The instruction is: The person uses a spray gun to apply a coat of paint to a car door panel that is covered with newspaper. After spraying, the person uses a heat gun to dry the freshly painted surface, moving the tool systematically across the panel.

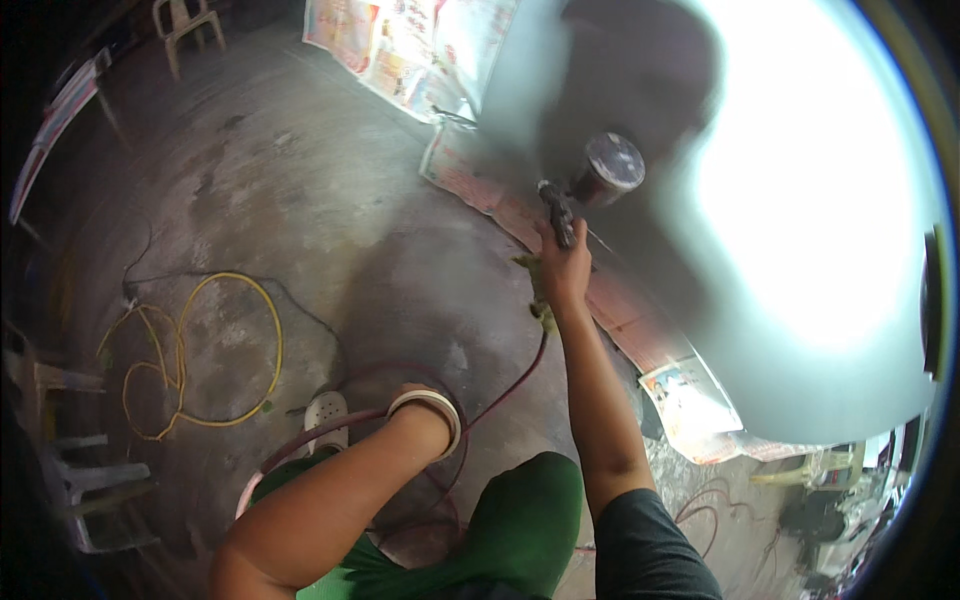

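My right hand (566, 268) is closed around the grip of a dark spray gun (557, 213), arm stretched forward. A round paint cup (614, 163) with a pale, stained top sits on the gun. Before it stands a large smooth grey panel (690, 250), with a dark shadow across it and strong glare at its right. From the gun's lower end a dark red air hose (512, 382) hangs down toward my left side. My left hand (425, 395), a cream band around its wrist, is closed on that hose at knee height; its fingers are mostly hidden.
Printed paper sheets (400, 55) hang at the far side, and more masking paper (625, 320) runs along the panel's lower edge. A yellow hose (278, 340) lies coiled on the concrete floor at left. Plastic chairs (185, 25) stand at the far left and lower left.
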The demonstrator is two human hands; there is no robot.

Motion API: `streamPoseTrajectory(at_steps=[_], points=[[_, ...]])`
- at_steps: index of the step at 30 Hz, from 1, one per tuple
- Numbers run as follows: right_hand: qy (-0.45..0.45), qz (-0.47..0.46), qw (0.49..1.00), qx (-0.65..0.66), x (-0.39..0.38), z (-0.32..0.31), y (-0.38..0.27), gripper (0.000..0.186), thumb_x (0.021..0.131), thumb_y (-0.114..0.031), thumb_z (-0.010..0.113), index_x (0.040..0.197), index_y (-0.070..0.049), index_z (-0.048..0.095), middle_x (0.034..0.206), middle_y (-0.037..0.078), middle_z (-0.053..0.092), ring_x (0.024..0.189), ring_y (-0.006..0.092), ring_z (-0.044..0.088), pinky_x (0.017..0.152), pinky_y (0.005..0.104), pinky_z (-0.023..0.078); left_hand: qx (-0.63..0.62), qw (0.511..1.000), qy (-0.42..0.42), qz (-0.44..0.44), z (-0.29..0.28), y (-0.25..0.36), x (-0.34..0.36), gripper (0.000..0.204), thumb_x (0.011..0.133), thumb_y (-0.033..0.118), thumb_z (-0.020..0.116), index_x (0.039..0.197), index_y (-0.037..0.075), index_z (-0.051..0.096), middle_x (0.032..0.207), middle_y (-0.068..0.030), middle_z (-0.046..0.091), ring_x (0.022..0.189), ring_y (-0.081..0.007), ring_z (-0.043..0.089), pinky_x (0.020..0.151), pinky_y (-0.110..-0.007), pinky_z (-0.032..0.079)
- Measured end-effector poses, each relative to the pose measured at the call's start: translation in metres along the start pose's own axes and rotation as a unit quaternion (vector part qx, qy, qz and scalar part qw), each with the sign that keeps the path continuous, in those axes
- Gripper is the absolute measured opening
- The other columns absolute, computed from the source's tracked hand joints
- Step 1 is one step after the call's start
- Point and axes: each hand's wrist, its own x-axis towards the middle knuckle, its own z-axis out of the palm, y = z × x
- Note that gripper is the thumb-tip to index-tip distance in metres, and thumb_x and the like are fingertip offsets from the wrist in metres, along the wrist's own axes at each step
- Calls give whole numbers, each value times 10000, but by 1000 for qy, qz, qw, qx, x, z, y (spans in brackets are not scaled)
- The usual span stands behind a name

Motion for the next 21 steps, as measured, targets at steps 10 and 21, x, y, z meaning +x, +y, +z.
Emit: streamPoseTrajectory(at_steps=[10, 21], points=[[81, 151, 982, 77, -110, -242, 123, 305, 944, -236, 704, 1127, -37, 564, 848, 166, 687, 755, 252, 690, 689, 366, 507, 60, 998, -24, 9, -6, 67, 43, 329, 892, 21, 627, 1211, 18, 709, 1287, -210, 661, 1152, -338, 664, 883, -478, 572], [275, 191, 942, 26, -212, -439, 257, 201, 968, -176, 681, 1069, -30, 588, 850, 46, 642, 739, 109, 593, 647, 291, 485, 159, 986, -58, 16, -13, 119, 80, 412, 895, 55, 636, 1306, 29, 634, 1348, -195, 622, 1197, -354, 639, 951, -468, 559]])
